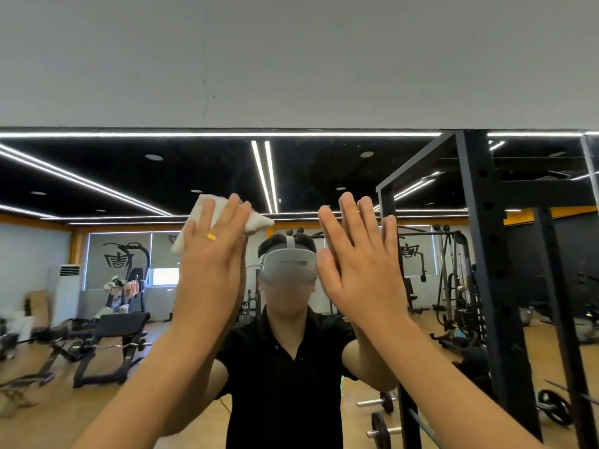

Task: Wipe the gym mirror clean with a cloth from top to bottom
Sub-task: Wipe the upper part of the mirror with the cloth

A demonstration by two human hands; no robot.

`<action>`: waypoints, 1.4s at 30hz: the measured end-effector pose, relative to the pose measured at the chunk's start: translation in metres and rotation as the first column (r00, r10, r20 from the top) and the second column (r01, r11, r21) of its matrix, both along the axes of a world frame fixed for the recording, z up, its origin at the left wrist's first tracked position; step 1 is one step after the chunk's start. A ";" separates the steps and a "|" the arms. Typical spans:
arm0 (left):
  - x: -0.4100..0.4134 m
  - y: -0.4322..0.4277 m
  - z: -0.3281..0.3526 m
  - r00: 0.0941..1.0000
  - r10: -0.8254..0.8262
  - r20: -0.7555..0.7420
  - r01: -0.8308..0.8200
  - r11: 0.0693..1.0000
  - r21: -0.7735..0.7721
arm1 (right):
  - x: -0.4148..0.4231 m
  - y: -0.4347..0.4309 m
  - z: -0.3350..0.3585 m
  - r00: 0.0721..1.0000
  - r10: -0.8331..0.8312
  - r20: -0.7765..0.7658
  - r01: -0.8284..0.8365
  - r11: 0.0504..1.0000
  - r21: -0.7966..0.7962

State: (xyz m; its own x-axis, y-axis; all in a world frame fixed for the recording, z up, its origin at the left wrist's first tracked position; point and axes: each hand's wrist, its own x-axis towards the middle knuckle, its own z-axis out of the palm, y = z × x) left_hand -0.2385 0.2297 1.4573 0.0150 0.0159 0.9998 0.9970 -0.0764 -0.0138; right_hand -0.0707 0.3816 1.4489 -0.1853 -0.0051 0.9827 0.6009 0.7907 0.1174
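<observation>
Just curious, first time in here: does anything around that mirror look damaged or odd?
A thin dark crack-like line runs down the wall above the mirror. Otherwise nothing stands out.

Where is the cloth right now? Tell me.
Head view, left of centre: the cloth lies pressed against the mirror under the straight fingers of the left hand, level with the right hand and below the mirror's top edge.

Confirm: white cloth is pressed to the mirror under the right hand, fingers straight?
Wrong hand. Head view shows the white cloth pressed to the mirror under the left hand, fingers straight; the right hand holds nothing.
</observation>
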 end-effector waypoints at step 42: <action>-0.050 -0.025 0.054 0.764 0.150 -0.627 -0.403 0.870 -0.283 | 0.002 0.005 -0.001 0.999 0.036 0.009 -0.036 0.999 0.013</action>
